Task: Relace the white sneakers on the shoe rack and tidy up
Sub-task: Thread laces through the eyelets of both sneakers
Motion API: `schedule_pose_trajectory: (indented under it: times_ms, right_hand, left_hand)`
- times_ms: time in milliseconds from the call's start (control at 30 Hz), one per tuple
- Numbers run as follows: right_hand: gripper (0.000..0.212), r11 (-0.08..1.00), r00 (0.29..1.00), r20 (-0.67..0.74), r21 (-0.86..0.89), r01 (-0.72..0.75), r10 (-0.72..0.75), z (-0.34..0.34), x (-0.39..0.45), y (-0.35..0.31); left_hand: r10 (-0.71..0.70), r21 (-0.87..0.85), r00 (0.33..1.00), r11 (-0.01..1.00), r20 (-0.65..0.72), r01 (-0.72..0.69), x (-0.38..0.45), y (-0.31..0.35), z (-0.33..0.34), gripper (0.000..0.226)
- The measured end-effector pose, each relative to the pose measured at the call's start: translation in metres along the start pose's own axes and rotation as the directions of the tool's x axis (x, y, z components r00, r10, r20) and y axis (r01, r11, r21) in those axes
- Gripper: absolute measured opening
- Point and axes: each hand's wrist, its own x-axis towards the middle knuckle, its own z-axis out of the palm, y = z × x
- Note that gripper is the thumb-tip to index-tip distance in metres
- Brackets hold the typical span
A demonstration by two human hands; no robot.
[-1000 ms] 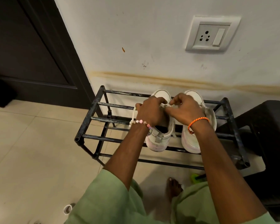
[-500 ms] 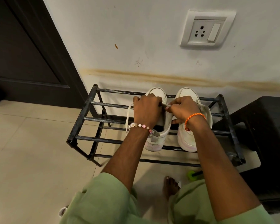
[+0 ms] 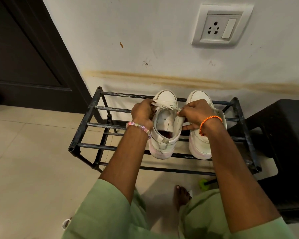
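Drawing my left hand (image 3: 142,112) and right hand (image 3: 196,113) apart since a second ago, fingers pinching the lace (image 3: 165,107) ends, I judge the left sneaker (image 3: 164,128) on the shoe rack (image 3: 86,118) is being cinched tight.

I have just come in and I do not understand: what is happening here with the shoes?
A person is lacing the left sneaker of a white pair that stands on a black shoe rack by the wall. The left hand and the right hand each pinch one end of the lace and hold it stretched across the front of that shoe. Only the lowest part looks laced; the tongue above it is bare. The right sneaker stands beside it, partly hidden by the right wrist.
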Motion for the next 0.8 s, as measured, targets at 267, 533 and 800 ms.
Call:
schedule_pose_trajectory:
  times_ms: [267,533,800]
  right_hand:
    - [0.012,1.000,1.000,0.020,-0.019,-0.009,0.009,-0.002,-0.003,-0.003]
    - [0.019,0.999,0.999,0.031,-0.039,-0.014,0.015,-0.002,-0.005,-0.007]
    - [0.013,1.000,0.999,0.027,-0.015,-0.021,0.022,-0.003,-0.006,-0.007]
  left_hand:
    - [0.466,0.593,0.856,0.631,0.225,-0.500,-0.013,0.008,0.003,0.015]
    - [0.538,0.892,0.732,-0.093,0.419,-0.442,-0.016,-0.017,0.015,0.023]
    - [0.461,0.785,0.797,0.286,0.391,-0.550,-0.002,-0.009,0.014,0.013]
